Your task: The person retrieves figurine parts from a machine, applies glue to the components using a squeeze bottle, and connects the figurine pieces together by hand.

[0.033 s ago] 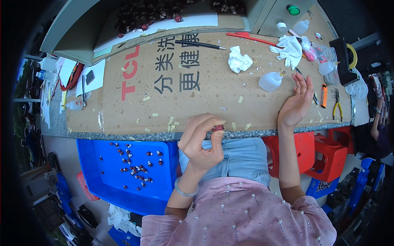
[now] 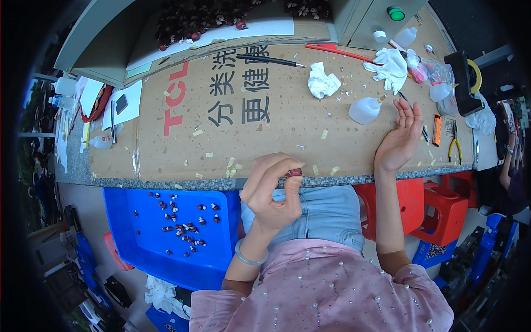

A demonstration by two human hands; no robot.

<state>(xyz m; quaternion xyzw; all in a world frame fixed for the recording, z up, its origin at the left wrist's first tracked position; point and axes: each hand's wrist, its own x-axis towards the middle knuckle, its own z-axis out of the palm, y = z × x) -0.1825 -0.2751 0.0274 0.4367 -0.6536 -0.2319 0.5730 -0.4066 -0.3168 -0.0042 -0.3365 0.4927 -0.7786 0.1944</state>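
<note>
Above the near edge of the bench, my left hand (image 2: 272, 191) pinches a small dark red rounded piece (image 2: 293, 172) between thumb and fingers. Most of the piece is covered by the fingertips. My right hand (image 2: 399, 138) rests by the cardboard sheet (image 2: 182, 149), palm turned inward and fingers stretched out, holding nothing. Just left of its fingertips lies a white squeeze bottle (image 2: 364, 110) with a narrow tip. Several small dark red and white pieces (image 2: 188, 227) are scattered in a blue tray (image 2: 138, 252) below the bench edge, left of my lap.
Crumpled white tissue (image 2: 322, 81), black tweezers (image 2: 271, 60) and a white glove (image 2: 390, 67) lie farther back. Right of my hand are an orange cutter (image 2: 437, 129), yellow-handled pliers (image 2: 454, 145) and a tape dispenser (image 2: 463, 83). A shelf (image 2: 221, 33) full of dark red pieces stands at the back.
</note>
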